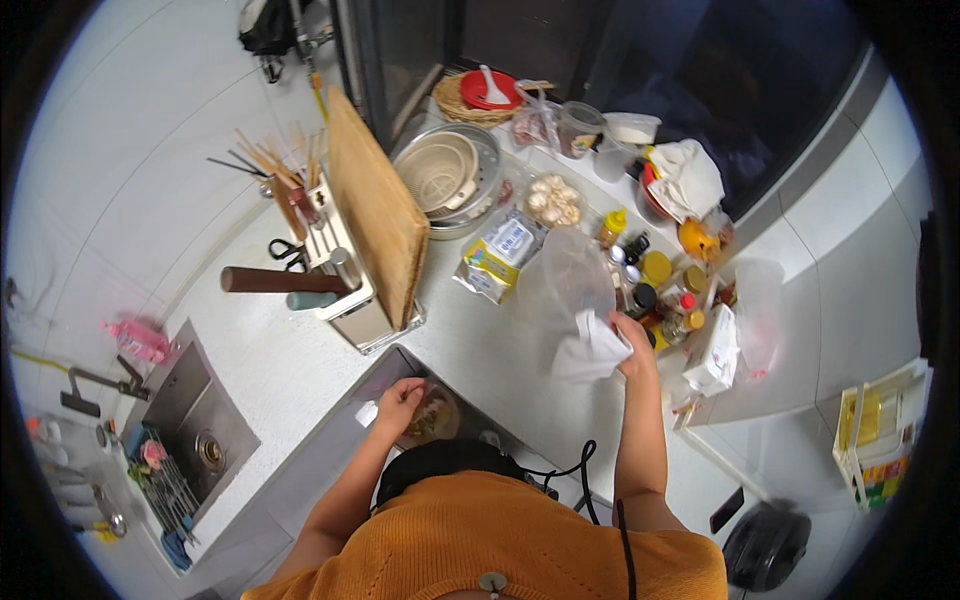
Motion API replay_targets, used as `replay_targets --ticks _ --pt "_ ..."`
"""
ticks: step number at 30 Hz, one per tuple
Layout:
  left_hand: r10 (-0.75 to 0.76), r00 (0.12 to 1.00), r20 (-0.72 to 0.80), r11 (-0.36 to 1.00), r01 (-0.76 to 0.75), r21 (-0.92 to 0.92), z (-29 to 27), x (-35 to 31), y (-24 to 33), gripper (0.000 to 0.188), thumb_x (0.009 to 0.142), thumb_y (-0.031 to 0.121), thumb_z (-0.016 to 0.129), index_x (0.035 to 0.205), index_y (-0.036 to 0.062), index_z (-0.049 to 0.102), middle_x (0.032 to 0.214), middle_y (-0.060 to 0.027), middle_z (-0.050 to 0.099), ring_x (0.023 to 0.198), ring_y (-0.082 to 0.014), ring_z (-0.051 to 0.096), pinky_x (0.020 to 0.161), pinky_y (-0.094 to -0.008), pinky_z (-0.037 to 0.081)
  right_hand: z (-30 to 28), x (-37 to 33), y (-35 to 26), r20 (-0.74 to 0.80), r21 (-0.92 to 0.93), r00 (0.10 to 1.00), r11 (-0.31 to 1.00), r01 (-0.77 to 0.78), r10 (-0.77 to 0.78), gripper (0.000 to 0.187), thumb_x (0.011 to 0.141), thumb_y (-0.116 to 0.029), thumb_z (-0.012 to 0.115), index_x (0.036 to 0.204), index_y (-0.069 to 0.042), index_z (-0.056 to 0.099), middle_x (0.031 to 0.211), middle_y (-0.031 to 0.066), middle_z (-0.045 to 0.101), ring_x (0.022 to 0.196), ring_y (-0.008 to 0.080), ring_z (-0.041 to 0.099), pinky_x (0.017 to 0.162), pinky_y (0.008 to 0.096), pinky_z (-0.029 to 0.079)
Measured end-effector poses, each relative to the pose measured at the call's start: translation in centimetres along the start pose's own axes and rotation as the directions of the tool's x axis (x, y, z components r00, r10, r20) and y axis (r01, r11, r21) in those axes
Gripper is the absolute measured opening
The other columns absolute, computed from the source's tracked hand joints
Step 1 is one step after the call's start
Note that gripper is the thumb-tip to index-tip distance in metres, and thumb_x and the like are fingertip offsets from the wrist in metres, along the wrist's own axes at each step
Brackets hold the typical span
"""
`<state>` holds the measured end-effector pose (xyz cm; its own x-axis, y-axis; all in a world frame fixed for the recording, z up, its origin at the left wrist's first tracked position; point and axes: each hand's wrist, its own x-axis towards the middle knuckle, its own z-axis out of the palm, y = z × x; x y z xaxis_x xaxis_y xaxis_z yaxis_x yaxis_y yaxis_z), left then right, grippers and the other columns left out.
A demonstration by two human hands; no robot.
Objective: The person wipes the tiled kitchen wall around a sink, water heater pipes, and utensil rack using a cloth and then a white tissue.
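My right hand (632, 345) is closed on a crumpled white paper towel (595, 352) above the counter. Right beyond the towel, a clear plastic container (578, 272) is tilted and partly blurred; whether my fingers also grip it is unclear. Low by the counter's front edge, my left hand (400, 402) has its fingers curled together. What they hold, if anything, is too small to make out. A small white piece (367, 412) shows beside that wrist. Under the left hand is a round bin (440, 428) with food scraps inside, partly hidden by my hand and body.
A wooden cutting board (375, 200) stands upright beside a knife rack (345, 300). Seasoning bottles (655, 268) crowd the right, near a tissue pack (712, 350). A packet (503, 252), garlic bulbs (553, 200) and a steel basin (480, 180) sit behind. The sink (205, 410) lies left.
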<state>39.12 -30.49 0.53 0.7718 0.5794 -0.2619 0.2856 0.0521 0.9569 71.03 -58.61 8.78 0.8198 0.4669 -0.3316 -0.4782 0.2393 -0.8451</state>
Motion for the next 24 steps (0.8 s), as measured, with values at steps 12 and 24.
replay_targets --ticks 12,24 --pt "-0.148 0.957 -0.248 0.97 0.091 -0.227 -6.6 -6.2 -3.8 0.02 0.09 0.01 0.055 0.106 -0.0008 0.06 0.094 -0.0024 0.062 0.088 -0.0094 0.055 0.079 -0.0225 0.044 9.6 10.5 5.3 0.08 0.16 0.967 0.954 -0.253 0.243 0.019 0.09 -0.022 0.057 0.098 -0.005 0.062 0.092 0.0078 0.065 0.082 0.0223 0.062 0.078 0.0369 0.052" --pt "0.015 0.968 -0.252 0.996 -0.036 -0.077 -13.4 -7.9 -4.6 0.026 0.087 0.017 0.058 0.109 0.0031 0.061 0.095 -0.0072 0.067 0.084 -0.0136 0.06 0.077 -0.0271 0.048 21.0 -4.4 10.8 0.318 -0.366 0.921 0.925 -0.103 0.228 0.017 0.089 -0.019 0.057 0.097 -0.005 0.062 0.08 0.0014 0.06 0.068 0.0114 0.056 0.062 0.0246 0.047"
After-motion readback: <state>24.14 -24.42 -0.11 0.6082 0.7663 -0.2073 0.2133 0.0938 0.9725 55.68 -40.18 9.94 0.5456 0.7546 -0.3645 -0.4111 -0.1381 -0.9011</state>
